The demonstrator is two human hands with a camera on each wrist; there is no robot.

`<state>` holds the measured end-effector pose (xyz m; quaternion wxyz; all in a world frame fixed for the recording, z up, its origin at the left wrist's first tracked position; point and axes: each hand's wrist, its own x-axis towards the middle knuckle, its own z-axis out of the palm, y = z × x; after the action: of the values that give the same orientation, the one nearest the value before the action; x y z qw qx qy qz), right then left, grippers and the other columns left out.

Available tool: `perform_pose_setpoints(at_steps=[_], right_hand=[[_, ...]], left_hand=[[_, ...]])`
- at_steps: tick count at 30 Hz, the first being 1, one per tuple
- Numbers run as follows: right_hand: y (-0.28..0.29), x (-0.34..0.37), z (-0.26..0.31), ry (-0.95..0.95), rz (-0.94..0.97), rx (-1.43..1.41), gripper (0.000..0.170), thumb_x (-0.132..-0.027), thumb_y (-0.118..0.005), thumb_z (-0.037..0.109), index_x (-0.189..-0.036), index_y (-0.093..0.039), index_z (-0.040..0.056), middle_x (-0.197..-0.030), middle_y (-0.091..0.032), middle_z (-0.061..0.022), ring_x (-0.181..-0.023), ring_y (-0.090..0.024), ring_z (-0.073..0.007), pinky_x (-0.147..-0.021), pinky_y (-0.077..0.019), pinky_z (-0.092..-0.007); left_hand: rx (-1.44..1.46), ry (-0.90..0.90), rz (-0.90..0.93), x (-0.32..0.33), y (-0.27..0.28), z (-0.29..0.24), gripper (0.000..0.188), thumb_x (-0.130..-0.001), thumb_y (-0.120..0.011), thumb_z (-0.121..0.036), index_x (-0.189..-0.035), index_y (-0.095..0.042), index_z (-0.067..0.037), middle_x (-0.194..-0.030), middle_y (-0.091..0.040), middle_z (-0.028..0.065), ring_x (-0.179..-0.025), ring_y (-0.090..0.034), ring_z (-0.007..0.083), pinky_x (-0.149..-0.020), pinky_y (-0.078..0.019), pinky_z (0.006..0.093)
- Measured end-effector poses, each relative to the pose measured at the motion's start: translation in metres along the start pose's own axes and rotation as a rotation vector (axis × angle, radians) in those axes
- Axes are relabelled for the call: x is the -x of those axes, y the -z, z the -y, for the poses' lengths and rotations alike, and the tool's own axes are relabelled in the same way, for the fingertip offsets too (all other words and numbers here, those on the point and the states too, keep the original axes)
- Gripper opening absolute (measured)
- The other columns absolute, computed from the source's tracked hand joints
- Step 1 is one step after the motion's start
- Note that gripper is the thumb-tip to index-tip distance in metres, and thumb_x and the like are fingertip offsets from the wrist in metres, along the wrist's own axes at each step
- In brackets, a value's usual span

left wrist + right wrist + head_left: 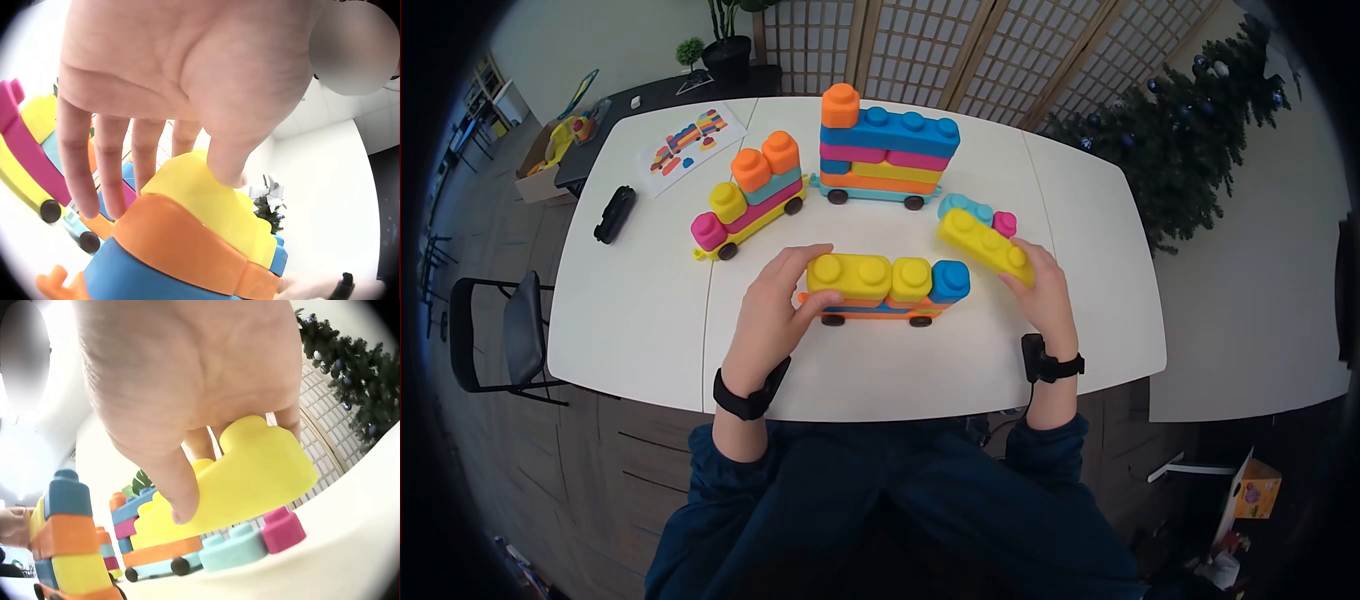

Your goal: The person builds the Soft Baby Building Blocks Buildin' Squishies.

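In the head view, my left hand (pixel 768 305) is at the left end of the near wheeled block wagon (pixel 878 314). Its thumb lies on the near side of the yellow two-stud block (pixel 850 277) on top, with fingers along the far side. A small yellow block (pixel 911 280) and a blue block (pixel 950 282) continue that top row. My right hand (pixel 1045 290) pinches a long yellow block (pixel 250 481) by one end, thumb on one side and fingers on the other. This block slants over a light-blue block (pixel 232 548) and a magenta block (pixel 283 530).
Farther back stands a tall block wagon (pixel 888 165), linked to a stepped wagon (pixel 750 198) on its left. A printed picture sheet (pixel 692 148) and a black object (pixel 614 214) lie on the white table (pixel 640 330). A decorated tree (pixel 1170 130) stands beyond the right side.
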<state>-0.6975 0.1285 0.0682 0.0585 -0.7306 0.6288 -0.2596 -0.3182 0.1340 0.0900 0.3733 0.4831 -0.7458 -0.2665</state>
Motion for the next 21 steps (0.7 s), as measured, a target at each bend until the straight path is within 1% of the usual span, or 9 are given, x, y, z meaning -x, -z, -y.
perform_pose_setpoints(at_steps=[2, 5, 6, 8, 9, 12, 14, 17, 21], right_hand=[[0.014, -0.007, 0.014, 0.023, -0.123, -0.165, 0.055, -0.079, -0.084, 0.009, -0.131, -0.065, 0.0050, -0.117, -0.069, -0.0177, -0.109, -0.065, -0.0359, -0.095, -0.0534, -0.0412], [0.036, -0.013, 0.052, 0.178, -0.126, -0.316, 0.056, -0.078, -0.086, 0.011, -0.130, -0.066, 0.0053, -0.118, -0.070, -0.0178, -0.108, -0.066, -0.0347, -0.094, -0.0540, -0.0394], [0.041, -0.015, 0.066, 0.176, -0.126, -0.315, 0.056, -0.078, -0.086, 0.011, -0.130, -0.066, 0.0053, -0.118, -0.070, -0.0178, -0.108, -0.066, -0.0347, -0.094, -0.0540, -0.0394], [0.045, -0.017, 0.091, 0.349, -0.031, -0.363, 0.058, -0.075, -0.088, 0.014, -0.129, -0.068, 0.0054, -0.120, -0.070, -0.0176, -0.109, -0.066, -0.0347, -0.094, -0.0544, -0.0395], [0.041, -0.020, 0.096, 0.348, -0.031, -0.363, 0.058, -0.075, -0.088, 0.014, -0.129, -0.068, 0.0054, -0.120, -0.070, -0.0176, -0.109, -0.066, -0.0347, -0.094, -0.0544, -0.0395], [0.029, -0.030, 0.107, 0.457, 0.079, -0.388, 0.061, -0.074, -0.088, 0.016, -0.130, -0.068, 0.0056, -0.121, -0.070, -0.0164, -0.110, -0.065, -0.0345, -0.095, -0.0536, -0.0404], [0.020, -0.031, 0.111, 0.441, 0.104, -0.402, 0.060, -0.075, -0.088, 0.016, -0.130, -0.068, 0.0056, -0.121, -0.070, -0.0163, -0.110, -0.065, -0.0344, -0.096, -0.0534, -0.0406], [0.013, -0.031, 0.113, 0.426, 0.126, -0.406, 0.060, -0.076, -0.087, 0.017, -0.131, -0.067, 0.0048, -0.121, -0.070, -0.0165, -0.109, -0.065, -0.0342, -0.095, -0.0535, -0.0405], [0.007, -0.029, 0.112, 0.446, 0.088, -0.381, 0.060, -0.079, -0.087, 0.018, -0.132, -0.066, 0.0020, -0.119, -0.069, -0.0178, -0.106, -0.066, -0.0341, -0.092, -0.0544, -0.0388]], left_hand=[[0.052, 0.017, -0.023, 0.000, 0.002, -0.002, 0.056, -0.089, -0.078, -0.018, -0.140, -0.058, -0.009, -0.129, -0.067, 0.0104, -0.116, -0.065, 0.0261, -0.095, -0.0543, 0.0380], [0.156, 0.024, -0.088, 0.000, 0.005, -0.005, 0.061, -0.090, -0.077, -0.017, -0.146, -0.055, -0.009, -0.132, -0.067, 0.0116, -0.120, -0.065, 0.0258, -0.098, -0.0537, 0.0388], [0.157, 0.025, -0.087, 0.000, 0.006, -0.007, 0.061, -0.090, -0.077, -0.017, -0.146, -0.055, -0.009, -0.132, -0.067, 0.0116, -0.120, -0.065, 0.0258, -0.098, -0.0537, 0.0388], [0.260, -0.028, -0.153, 0.000, 0.008, -0.010, 0.064, -0.089, -0.080, -0.024, -0.146, -0.055, -0.010, -0.130, -0.067, 0.0129, -0.118, -0.065, 0.0274, -0.096, -0.0537, 0.0396], [0.261, -0.028, -0.152, -0.002, 0.009, -0.011, 0.064, -0.089, -0.080, -0.024, -0.146, -0.055, -0.010, -0.130, -0.067, 0.0129, -0.118, -0.065, 0.0274, -0.096, -0.0537, 0.0396], [0.269, -0.131, -0.151, -0.006, 0.010, -0.014, 0.060, -0.091, -0.077, -0.022, -0.146, -0.055, -0.010, -0.128, -0.068, 0.0137, -0.117, -0.065, 0.0281, -0.098, -0.0529, 0.0387], [0.264, -0.173, -0.120, -0.008, 0.010, -0.013, 0.053, -0.093, -0.074, -0.019, -0.142, -0.059, -0.008, -0.126, -0.068, 0.0143, -0.115, -0.066, 0.0279, -0.096, -0.0532, 0.0376], [0.154, -0.137, -0.054, -0.009, 0.012, -0.012, 0.043, -0.097, -0.068, -0.018, -0.138, -0.062, -0.007, -0.127, -0.068, 0.0111, -0.116, -0.065, 0.0240, -0.095, -0.0528, 0.0361], [0.187, -0.084, -0.069, -0.010, 0.007, -0.010, 0.037, -0.097, -0.069, -0.017, -0.132, -0.066, -0.007, -0.125, -0.069, 0.0102, -0.112, -0.066, 0.0230, -0.091, -0.0526, 0.0343]])
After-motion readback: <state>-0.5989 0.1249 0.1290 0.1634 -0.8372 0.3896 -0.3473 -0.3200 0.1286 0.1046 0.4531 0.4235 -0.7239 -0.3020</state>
